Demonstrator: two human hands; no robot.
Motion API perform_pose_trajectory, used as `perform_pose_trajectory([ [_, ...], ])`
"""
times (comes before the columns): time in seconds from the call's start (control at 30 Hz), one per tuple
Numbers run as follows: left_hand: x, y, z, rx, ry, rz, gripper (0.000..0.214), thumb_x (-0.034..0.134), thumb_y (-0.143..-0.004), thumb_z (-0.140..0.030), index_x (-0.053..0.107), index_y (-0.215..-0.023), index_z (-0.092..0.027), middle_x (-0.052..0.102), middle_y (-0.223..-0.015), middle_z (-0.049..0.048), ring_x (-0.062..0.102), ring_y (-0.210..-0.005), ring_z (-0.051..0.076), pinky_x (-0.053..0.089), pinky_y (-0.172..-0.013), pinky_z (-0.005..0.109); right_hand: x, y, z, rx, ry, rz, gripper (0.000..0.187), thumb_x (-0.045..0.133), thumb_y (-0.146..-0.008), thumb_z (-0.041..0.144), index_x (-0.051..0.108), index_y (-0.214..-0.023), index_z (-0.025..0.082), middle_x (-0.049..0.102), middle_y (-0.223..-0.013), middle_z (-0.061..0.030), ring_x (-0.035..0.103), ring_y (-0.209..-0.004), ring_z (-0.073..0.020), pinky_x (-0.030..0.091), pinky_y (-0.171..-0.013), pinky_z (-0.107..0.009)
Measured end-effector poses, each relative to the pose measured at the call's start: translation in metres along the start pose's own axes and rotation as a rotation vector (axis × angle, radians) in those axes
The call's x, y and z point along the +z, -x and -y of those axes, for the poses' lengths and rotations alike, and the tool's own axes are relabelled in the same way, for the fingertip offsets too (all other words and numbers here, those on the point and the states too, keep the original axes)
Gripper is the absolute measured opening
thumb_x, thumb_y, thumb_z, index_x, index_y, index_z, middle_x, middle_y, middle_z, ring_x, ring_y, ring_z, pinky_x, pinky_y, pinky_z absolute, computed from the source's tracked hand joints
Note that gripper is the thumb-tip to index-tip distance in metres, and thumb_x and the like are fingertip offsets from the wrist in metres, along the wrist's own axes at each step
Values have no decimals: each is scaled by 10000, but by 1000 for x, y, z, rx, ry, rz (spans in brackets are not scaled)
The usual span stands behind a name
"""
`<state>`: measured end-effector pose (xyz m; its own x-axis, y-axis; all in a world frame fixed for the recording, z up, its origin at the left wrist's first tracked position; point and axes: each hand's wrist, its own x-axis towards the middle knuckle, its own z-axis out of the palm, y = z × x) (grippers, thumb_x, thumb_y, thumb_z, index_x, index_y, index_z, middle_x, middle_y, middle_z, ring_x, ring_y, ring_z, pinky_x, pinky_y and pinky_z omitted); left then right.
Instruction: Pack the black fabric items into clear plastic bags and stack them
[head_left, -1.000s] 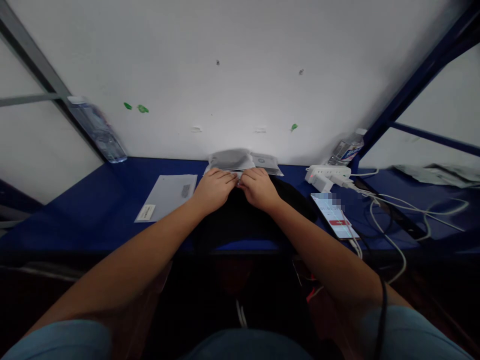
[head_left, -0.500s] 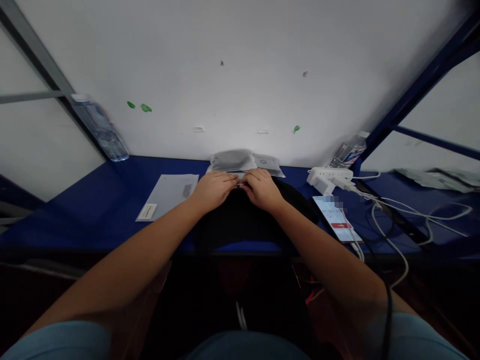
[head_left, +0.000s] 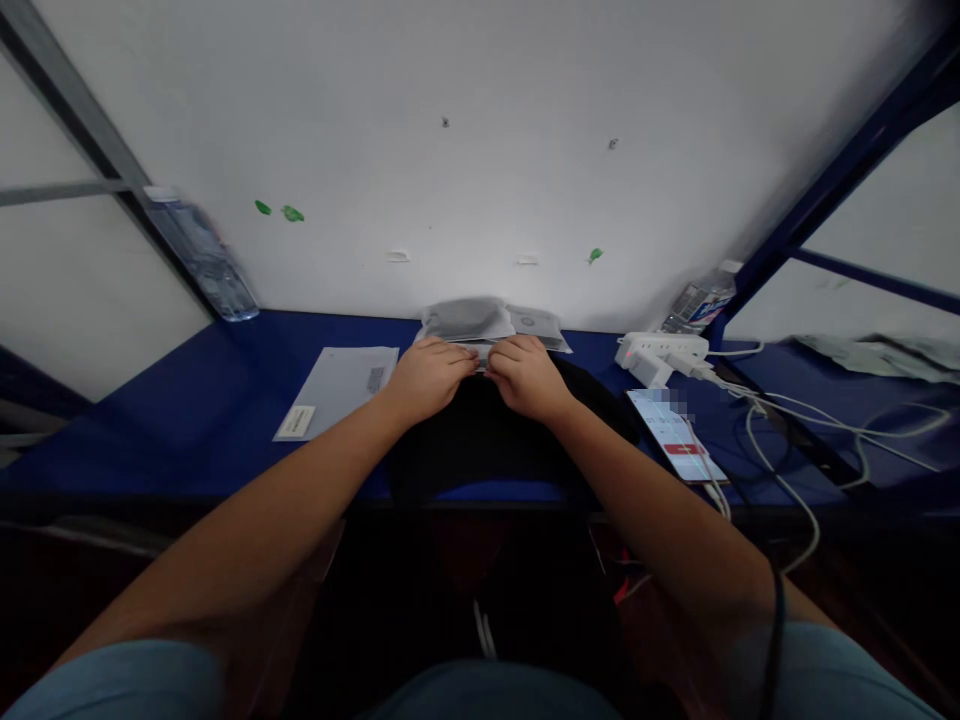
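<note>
My left hand (head_left: 431, 379) and my right hand (head_left: 529, 375) meet over a black item (head_left: 487, 450), perhaps cloth, on the blue table. Both hands are closed, fingers curled and thumbs pressed in. Between the fingertips shows a small pale piece (head_left: 482, 354), mostly covered by the fingers, so its kind is unclear. Right behind the hands lie a frosted pouch (head_left: 465, 320) and a second grey pouch (head_left: 536, 325), against the wall. A flat frosted bag (head_left: 337, 380) with a white label lies left of my left hand.
Right of the hands, a phone (head_left: 675, 435) lies by a white power strip (head_left: 660, 350) with plugged-in chargers. White cables (head_left: 795, 500) trail over the table's right side. A clear bottle (head_left: 202, 260) stands far left, a labelled bottle (head_left: 701, 298) at the back right.
Both hands stay nearly in place, with the fingertips slightly shifted around the small pale piece. The whole view has moved a little.
</note>
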<state>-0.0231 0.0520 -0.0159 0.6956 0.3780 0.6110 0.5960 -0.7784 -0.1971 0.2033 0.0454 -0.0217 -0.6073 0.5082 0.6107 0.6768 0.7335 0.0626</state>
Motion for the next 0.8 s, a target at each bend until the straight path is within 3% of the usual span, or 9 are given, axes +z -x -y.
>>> perform_pose_trajectory([
  [0.17, -1, 3, 11, -18, 47, -46, 304, 488, -1011, -164, 772, -1105, -219, 790, -1188, 53, 750, -1080, 198, 543, -952, 384, -3, 5, -7, 14, -17, -42, 160, 545, -1019, 225, 691, -958, 199, 706, -989, -94, 575, -974, -260, 415, -912, -417],
  [0.3, -7, 4, 16, -25, 85, -10, 299, 482, -1038, -220, 770, -1113, -242, 792, -1182, 39, 746, -1083, 195, 538, -972, 391, -2, 6, -10, -6, -76, -53, 179, 536, -1021, 214, 690, -931, 207, 690, -993, -92, 584, -951, -249, 456, -906, -415],
  [0.4, -12, 0, 6, -79, 22, 21, 276, 500, -1037, -251, 760, -1129, -238, 790, -1180, 58, 736, -1088, 223, 520, -1016, 430, 0, 4, -9, -12, -103, -84, 195, 529, -1021, 202, 686, -906, 206, 679, -979, -96, 586, -937, -249, 490, -902, -417],
  [0.5, -14, -5, -10, -102, -81, 50, 267, 562, -997, -244, 731, -1190, -171, 743, -1261, 137, 694, -1162, 289, 476, -1084, 496, 3, 1, -4, -37, -116, -102, 214, 516, -1027, 204, 689, -902, 206, 681, -983, -102, 585, -954, -253, 509, -926, -431],
  [0.63, -6, -9, -20, -64, -68, 106, 258, 532, -997, -172, 724, -1167, -135, 745, -1195, 144, 698, -1094, 289, 523, -988, 465, 4, 0, 0, -66, -145, -66, 219, 506, -1030, 211, 706, -942, 217, 686, -1022, -106, 588, -998, -259, 513, -951, -458],
  [0.8, 1, -6, -10, 11, -89, 86, 255, 494, -1021, -177, 743, -1072, -153, 765, -1083, 104, 701, -1006, 259, 530, -899, 412, 4, 0, 0, -95, -88, -37, 238, 487, -1053, 238, 705, -964, 208, 684, -1000, -101, 588, -953, -244, 523, -921, -430],
])
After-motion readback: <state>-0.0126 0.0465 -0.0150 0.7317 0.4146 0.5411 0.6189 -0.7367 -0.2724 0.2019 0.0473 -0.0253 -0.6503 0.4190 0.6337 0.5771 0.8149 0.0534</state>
